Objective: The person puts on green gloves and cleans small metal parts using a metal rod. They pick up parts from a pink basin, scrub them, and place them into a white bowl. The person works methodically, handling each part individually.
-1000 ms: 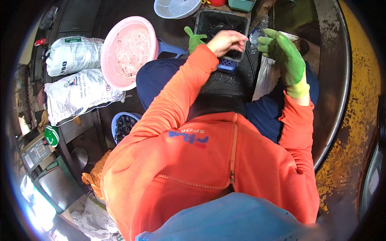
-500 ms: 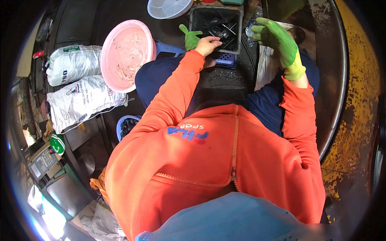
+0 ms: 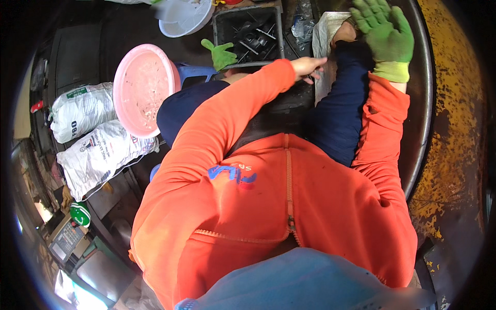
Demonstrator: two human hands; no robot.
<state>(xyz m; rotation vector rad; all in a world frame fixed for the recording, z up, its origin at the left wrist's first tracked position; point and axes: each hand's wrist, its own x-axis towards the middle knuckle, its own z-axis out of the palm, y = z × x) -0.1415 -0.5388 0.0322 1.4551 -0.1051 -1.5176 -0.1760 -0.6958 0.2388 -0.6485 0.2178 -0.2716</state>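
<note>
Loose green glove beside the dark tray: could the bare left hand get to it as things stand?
Probably yes. The left hand is bare and holds nothing visible, and the loose green glove lies just to its left at the dark tray corner, with nothing between them. The right hand is gloved and farther off.

The bare left hand (image 3: 308, 67) rests near a black tray (image 3: 249, 35) of metal parts, the green-gloved right hand (image 3: 385, 32) spread open.

Hemmed ahead by the dark tray (image 3: 248, 32) of metal parts, with the pink basin (image 3: 144, 88) and white sacks (image 3: 98, 150) crowding the left.
</note>
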